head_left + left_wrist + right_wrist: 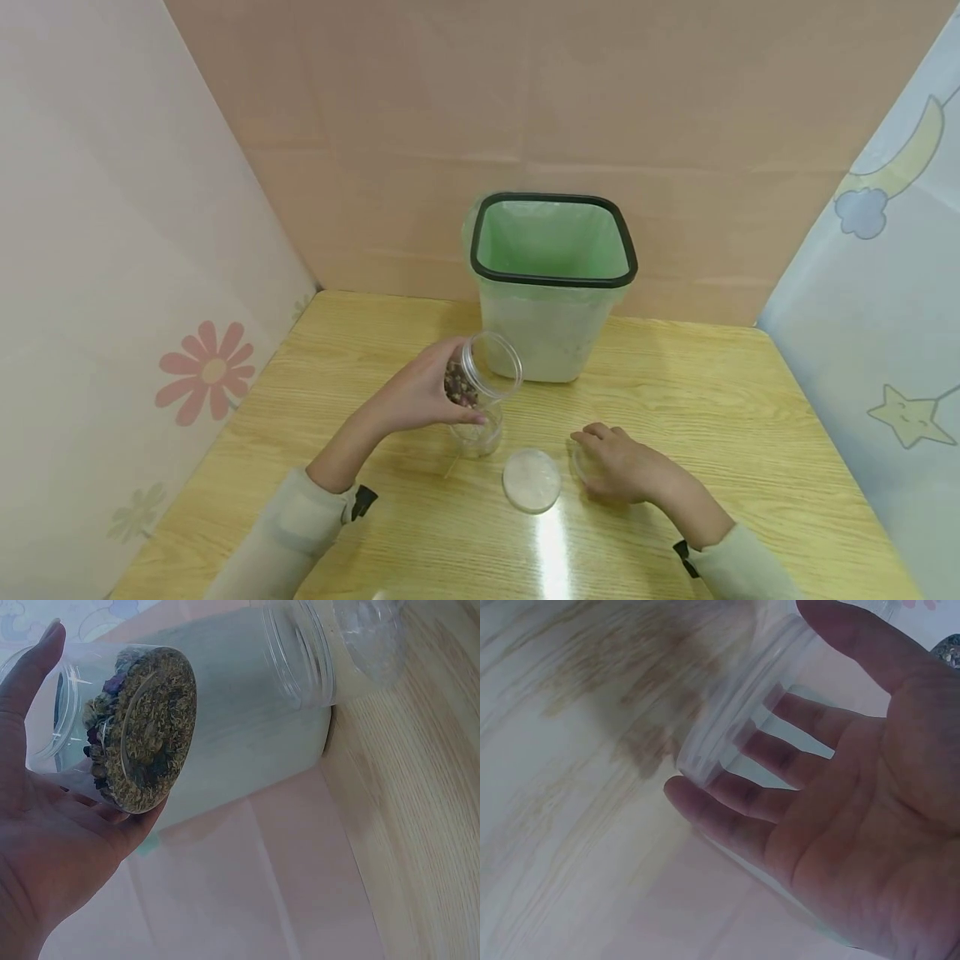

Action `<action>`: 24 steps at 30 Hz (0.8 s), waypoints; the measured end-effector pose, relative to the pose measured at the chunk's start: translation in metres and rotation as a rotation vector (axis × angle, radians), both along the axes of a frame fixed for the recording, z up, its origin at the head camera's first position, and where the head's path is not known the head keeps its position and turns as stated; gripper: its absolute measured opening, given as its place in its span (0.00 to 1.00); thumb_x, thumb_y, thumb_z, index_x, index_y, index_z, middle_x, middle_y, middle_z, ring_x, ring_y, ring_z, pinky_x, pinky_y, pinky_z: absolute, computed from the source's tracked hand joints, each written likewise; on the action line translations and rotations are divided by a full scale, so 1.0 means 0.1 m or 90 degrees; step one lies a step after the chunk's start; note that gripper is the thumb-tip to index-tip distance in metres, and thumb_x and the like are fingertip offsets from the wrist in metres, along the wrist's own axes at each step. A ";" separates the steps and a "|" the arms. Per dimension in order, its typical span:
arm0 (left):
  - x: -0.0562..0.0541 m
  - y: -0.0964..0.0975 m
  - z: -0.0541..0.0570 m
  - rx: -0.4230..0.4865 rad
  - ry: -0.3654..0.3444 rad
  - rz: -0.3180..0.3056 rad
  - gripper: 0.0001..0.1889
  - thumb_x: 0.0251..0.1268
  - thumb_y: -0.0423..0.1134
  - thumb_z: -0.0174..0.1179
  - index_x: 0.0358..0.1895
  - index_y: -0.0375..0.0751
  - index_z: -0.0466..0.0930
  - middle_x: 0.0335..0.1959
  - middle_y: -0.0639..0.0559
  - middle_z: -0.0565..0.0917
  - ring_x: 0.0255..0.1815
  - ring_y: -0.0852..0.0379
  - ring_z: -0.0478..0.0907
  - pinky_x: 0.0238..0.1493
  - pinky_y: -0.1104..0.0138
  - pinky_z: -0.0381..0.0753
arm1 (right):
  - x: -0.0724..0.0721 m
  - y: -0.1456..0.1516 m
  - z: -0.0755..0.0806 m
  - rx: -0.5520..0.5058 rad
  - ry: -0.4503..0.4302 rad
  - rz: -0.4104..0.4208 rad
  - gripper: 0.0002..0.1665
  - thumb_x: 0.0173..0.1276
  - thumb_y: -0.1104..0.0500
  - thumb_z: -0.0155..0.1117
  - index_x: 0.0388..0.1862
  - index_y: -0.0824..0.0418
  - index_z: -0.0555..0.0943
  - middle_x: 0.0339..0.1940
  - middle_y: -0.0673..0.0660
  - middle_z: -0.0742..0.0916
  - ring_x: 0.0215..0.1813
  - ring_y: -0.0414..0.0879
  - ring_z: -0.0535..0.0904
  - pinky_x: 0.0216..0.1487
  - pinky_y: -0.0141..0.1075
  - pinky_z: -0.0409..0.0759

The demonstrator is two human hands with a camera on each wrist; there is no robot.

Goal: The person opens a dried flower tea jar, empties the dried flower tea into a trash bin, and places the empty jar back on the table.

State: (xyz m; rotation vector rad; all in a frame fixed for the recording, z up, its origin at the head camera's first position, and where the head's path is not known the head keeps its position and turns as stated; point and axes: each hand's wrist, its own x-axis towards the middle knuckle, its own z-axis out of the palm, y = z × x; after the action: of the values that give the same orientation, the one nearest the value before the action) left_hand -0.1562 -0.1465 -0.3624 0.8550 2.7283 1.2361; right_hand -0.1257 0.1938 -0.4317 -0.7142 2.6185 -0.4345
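Observation:
My left hand grips a clear jar of dried flowers, holding it off the table with its open mouth facing up and to the right in the head view. A second clear jar stands on the table just below it, partly hidden by the hand and the first jar. On the right, my right hand holds a clear round lid by its rim, fingers on one side and thumb on the other, low over the table. Another round lid lies flat between the hands.
Behind the jars stands a bin with a black rim and a light green liner. The wooden table meets a pinkish backdrop at the rear. Printed walls rise on both sides. A thin yellowish strip lies near the second jar.

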 end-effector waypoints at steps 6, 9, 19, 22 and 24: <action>-0.02 -0.01 0.02 0.005 0.005 -0.006 0.48 0.41 0.53 0.84 0.69 0.47 0.69 0.56 0.57 0.78 0.58 0.58 0.75 0.61 0.57 0.77 | 0.00 0.01 -0.03 0.008 0.000 -0.005 0.44 0.60 0.55 0.74 0.74 0.64 0.69 0.71 0.66 0.72 0.68 0.69 0.69 0.57 0.61 0.78; -0.03 -0.02 0.03 0.013 0.005 -0.008 0.48 0.41 0.52 0.84 0.69 0.47 0.69 0.56 0.56 0.79 0.57 0.58 0.75 0.61 0.57 0.77 | 0.00 0.01 -0.04 0.006 0.002 -0.003 0.44 0.60 0.56 0.75 0.73 0.64 0.69 0.70 0.66 0.73 0.68 0.70 0.69 0.56 0.62 0.78; -0.04 -0.04 0.07 0.013 -0.004 0.000 0.49 0.40 0.52 0.84 0.68 0.47 0.69 0.58 0.55 0.78 0.60 0.56 0.74 0.63 0.55 0.75 | 0.04 -0.01 -0.06 0.011 0.022 0.005 0.42 0.59 0.56 0.75 0.71 0.65 0.71 0.69 0.67 0.73 0.67 0.69 0.69 0.57 0.63 0.78; -0.05 -0.04 0.08 0.017 -0.006 -0.002 0.49 0.40 0.51 0.84 0.69 0.47 0.69 0.58 0.55 0.78 0.61 0.56 0.74 0.64 0.55 0.75 | 0.04 0.00 -0.08 0.012 0.029 0.010 0.42 0.58 0.56 0.76 0.70 0.65 0.72 0.69 0.67 0.74 0.67 0.69 0.70 0.56 0.63 0.78; -0.05 -0.04 0.08 0.021 -0.008 -0.007 0.48 0.40 0.51 0.84 0.69 0.47 0.69 0.58 0.55 0.78 0.60 0.56 0.74 0.63 0.55 0.76 | 0.05 0.00 -0.09 0.012 0.034 0.013 0.42 0.58 0.56 0.76 0.70 0.65 0.72 0.68 0.67 0.74 0.66 0.69 0.70 0.56 0.62 0.78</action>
State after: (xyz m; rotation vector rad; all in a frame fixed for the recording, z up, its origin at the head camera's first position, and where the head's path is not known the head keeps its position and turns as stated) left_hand -0.1611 -0.1508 -0.3539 0.8617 2.6972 1.2837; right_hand -0.1207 0.1942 -0.4410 -0.7565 2.6581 -0.3904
